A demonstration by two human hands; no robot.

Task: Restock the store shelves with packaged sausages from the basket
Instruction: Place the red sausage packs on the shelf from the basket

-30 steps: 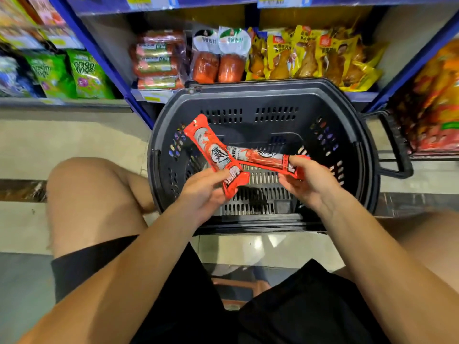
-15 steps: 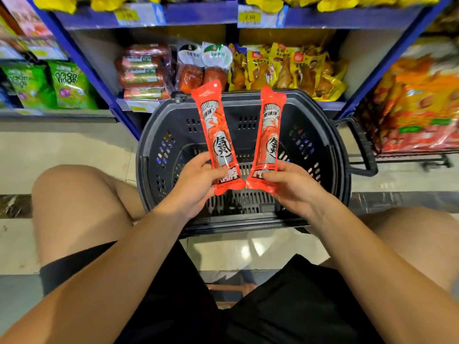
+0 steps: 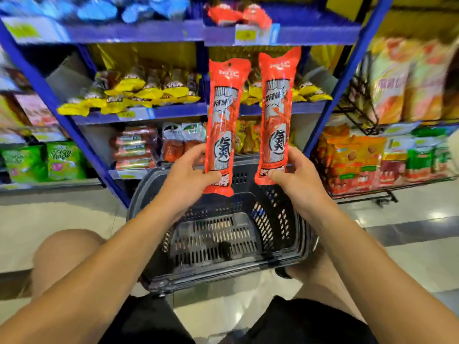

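Holding two red sausage packs upright, side by side, above the basket (image 3: 218, 247). Left hand (image 3: 185, 173) gripping the lower end of the left sausage pack (image 3: 224, 125), thumb lying across its front, fingers curling behind. Right hand (image 3: 299, 176) pinching the lower end of the right sausage pack (image 3: 277, 112), thumb on the bottom label, fingers wrapping the right edge. Packs standing near each other but not touching, the right one reaching slightly higher, toward 12 o'clock. Dark plastic basket sitting on the floor (image 3: 62, 219) at 6 o'clock from the packs, between the knees; slatted bottom showing, no pack visible inside. Blue shelf unit (image 3: 173, 33) rising behind the basket at 12 o'clock. Red packs (image 3: 238, 14) of matching colour lying on the top shelf edge, directly at 12 o'clock from the held pair. Yellow-ended snack packs (image 3: 139, 93) filling the middle shelf, behind the held packs. Bundled sausages (image 3: 134, 147) stacking on the lowest shelf at 9 o'clock from the left hand. Green bags (image 3: 62, 160) farther out at 9 o'clock; orange bags (image 3: 347, 155) on a wire rack at 3 o'clock. Upper shelf contents blurring; labels not legible.
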